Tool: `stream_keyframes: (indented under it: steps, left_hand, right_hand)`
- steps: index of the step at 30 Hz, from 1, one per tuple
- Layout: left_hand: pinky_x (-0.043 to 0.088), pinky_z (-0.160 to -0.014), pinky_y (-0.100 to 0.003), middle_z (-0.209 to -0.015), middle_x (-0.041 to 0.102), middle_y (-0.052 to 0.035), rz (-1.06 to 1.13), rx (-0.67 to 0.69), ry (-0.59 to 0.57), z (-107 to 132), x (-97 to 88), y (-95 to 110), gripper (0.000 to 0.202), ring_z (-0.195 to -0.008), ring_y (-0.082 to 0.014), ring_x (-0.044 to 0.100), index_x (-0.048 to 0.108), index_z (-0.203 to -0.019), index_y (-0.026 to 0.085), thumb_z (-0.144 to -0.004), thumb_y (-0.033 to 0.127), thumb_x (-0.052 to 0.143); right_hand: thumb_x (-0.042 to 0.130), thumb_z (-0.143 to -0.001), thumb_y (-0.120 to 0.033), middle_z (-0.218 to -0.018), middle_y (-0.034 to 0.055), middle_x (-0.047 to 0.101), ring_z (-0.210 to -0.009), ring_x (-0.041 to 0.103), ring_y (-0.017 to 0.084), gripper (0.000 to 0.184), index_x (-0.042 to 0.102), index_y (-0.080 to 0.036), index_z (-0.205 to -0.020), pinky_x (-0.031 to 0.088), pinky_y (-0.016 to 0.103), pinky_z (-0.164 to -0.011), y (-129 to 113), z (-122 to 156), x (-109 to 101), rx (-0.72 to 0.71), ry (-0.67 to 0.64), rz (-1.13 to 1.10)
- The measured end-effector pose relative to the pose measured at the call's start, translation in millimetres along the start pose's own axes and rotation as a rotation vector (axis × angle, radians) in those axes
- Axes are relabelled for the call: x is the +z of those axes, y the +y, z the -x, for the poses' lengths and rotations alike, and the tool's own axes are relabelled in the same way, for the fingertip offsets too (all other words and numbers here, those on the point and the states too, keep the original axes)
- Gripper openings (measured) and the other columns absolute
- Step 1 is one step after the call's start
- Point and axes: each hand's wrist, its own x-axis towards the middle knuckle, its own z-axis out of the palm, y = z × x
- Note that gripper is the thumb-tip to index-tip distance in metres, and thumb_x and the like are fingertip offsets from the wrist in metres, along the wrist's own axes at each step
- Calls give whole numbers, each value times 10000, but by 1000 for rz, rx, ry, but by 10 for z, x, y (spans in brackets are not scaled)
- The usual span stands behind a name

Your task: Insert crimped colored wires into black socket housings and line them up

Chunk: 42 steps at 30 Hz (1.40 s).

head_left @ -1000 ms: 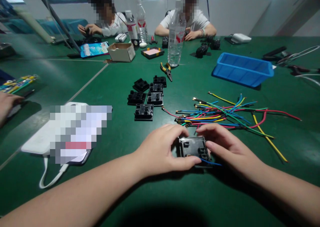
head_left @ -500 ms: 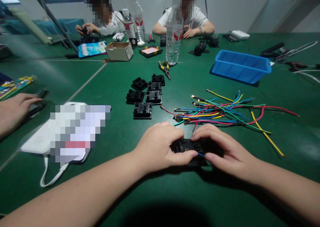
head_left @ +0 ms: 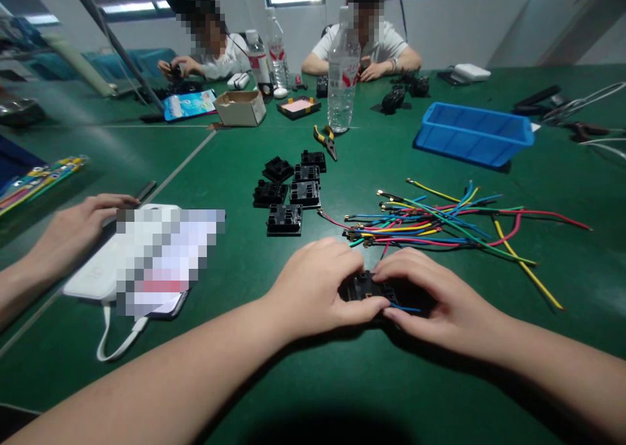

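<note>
Between my two hands is a small black plastic housing (head_left: 368,284) with slots in its upper face. My left hand (head_left: 313,288) is closed around its left side, thumb along the near edge. On the other side my right hand (head_left: 430,295) grips it, fingers over the far edge and thumb at the front, its tip close to the left thumb. A thin blue wire (head_left: 407,309) runs out rightward from the housing by the thumbs; its inner end is hidden. Beyond the hands lies a loose bunch of coloured wires (head_left: 430,223) with metal end terminals. Several similar black housings (head_left: 284,220) sit left of it.
A white power bank (head_left: 92,275) with a cable and a phone (head_left: 208,226) lie at left, beside a co-worker's hand (head_left: 73,236). Farther back are pliers (head_left: 327,142), a water bottle (head_left: 341,79), a blue bin (head_left: 469,135) and a cardboard box (head_left: 242,111). Two people sit opposite.
My right thumb has shifted left toward my left thumb, and more of the blue wire shows. The co-worker's hand at left has moved right toward the power bank. The view has shifted slightly.
</note>
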Motion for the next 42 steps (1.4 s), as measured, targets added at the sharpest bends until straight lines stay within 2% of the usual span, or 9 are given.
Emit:
stream_keyframes:
  steps: [7, 13, 19, 27, 37, 42]
  left_hand:
    - [401, -724, -318, -840, 615, -49, 38, -5, -13, -2, -1, 14, 380, -819, -205, 531, 562, -821, 170, -845, 549, 551]
    - [400, -842, -371, -1033, 628, -77, 79, -16, -31, 3, 4, 23, 403, -982, -245, 529, 586, -992, 180, -846, 555, 567]
    - [402, -811, -361, -1000, 633, -64, 80, -41, -67, 5, 17, 8, 330, -962, -239, 525, 576, -1017, 185, -871, 480, 568]
    - [414, -800, -333, -968, 633, -35, 93, -11, -45, 3, 25, 1, 272, -922, -203, 538, 572, -987, 195, -857, 430, 616]
    - [415, -792, -345, -960, 646, -28, 90, -11, -28, 7, 37, -6, 287, -922, -209, 554, 573, -985, 207, -854, 458, 617]
    - [418, -815, -355, -959, 659, -26, 135, -25, -16, 10, 16, 22, 272, -938, -211, 568, 572, -979, 220, -893, 477, 554]
  right_hand:
    - [641, -840, -234, -1066, 83, 636, -1029, 586, 216, 283, 546, -239, -1105, 503, 393, -885, 18, 16, 15, -10, 29, 36]
    - [632, -838, -228, -1071, 83, 642, -1032, 594, 220, 262, 556, -236, -1088, 508, 402, -884, 20, -3, 31, 10, 42, 67]
    - [632, -838, -208, -1076, 71, 632, -1043, 571, 204, 258, 549, -230, -1080, 487, 388, -904, 35, -7, 40, 25, 15, 58]
    - [631, -831, -174, -1080, 48, 614, -1038, 554, 183, 286, 527, -240, -1089, 467, 361, -910, 29, -14, 30, 23, -6, 37]
    - [628, -847, -193, -1111, 25, 596, -1069, 530, 157, 282, 520, -247, -1102, 443, 328, -940, 38, 2, 32, 39, -28, 41]
    - [627, -850, -190, -1115, 27, 598, -1082, 527, 156, 300, 513, -248, -1122, 438, 325, -955, 42, 6, 34, 16, -9, 50]
